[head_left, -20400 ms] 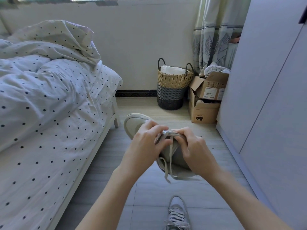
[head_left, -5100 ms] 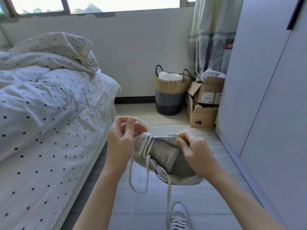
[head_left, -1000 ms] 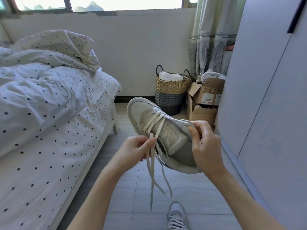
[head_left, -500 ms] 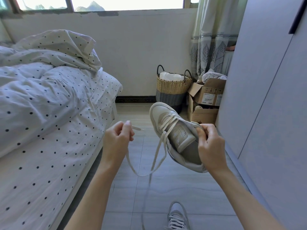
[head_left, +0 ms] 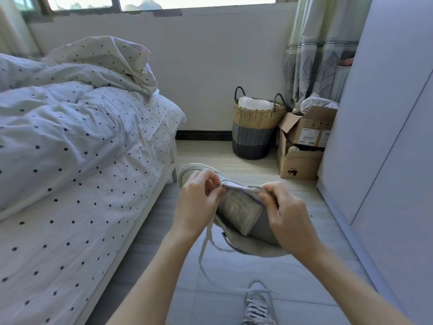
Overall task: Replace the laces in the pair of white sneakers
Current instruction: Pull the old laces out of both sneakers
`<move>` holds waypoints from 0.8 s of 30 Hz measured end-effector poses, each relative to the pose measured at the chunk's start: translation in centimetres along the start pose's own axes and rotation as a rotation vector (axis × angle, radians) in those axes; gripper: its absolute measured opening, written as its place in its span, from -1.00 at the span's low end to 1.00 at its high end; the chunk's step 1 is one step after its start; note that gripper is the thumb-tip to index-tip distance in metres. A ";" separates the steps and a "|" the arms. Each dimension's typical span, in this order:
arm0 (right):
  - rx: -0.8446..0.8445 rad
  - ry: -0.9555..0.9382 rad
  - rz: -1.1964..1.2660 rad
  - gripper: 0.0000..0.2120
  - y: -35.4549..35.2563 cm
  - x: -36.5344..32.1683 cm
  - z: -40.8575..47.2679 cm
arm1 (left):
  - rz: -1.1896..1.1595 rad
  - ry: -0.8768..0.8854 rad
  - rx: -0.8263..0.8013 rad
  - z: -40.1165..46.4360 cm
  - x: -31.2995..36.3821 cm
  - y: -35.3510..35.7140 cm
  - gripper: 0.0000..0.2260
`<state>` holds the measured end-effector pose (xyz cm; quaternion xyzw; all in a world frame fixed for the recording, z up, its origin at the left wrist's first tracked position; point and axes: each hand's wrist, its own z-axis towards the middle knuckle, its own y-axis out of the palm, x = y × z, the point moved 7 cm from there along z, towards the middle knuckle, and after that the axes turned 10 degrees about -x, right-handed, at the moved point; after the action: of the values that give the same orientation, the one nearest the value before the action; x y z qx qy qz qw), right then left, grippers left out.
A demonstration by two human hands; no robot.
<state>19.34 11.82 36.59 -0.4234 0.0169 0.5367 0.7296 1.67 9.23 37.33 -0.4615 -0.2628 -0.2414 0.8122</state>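
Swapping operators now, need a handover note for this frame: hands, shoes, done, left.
Left hand: pinches the pale flat lace at the eyelets near the toe.
Right hand: grips the tongue-side edge of the held white leather sneaker, off the floor.
Second white laced sneaker: on the grey tiled floor, laces in.
Done: held shoe partly unlaced, lace ends hanging.
Left: finish this shoe; whether the second is done, cannot tell.
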 end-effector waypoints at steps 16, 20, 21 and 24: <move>0.021 0.142 -0.010 -0.95 -0.1 2.5 0.9 | -0.155 -0.261 -0.033 -0.1 -3.5 0.2 -0.83; -0.099 0.071 -0.049 -0.94 0.9 2.2 0.3 | 0.046 0.035 -0.126 0.2 -1.3 1.3 -0.62; -0.119 0.054 -0.056 -0.93 1.0 2.0 0.1 | 0.072 0.056 -0.140 0.2 -1.3 1.4 -0.67; -0.162 0.025 -0.042 -0.94 1.1 1.6 -0.2 | 0.000 0.056 -0.147 0.3 -1.7 1.0 -0.91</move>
<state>19.19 13.03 35.04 -0.4882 -0.0263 0.5156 0.7037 0.95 10.22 35.70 -0.5128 -0.2217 -0.2729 0.7832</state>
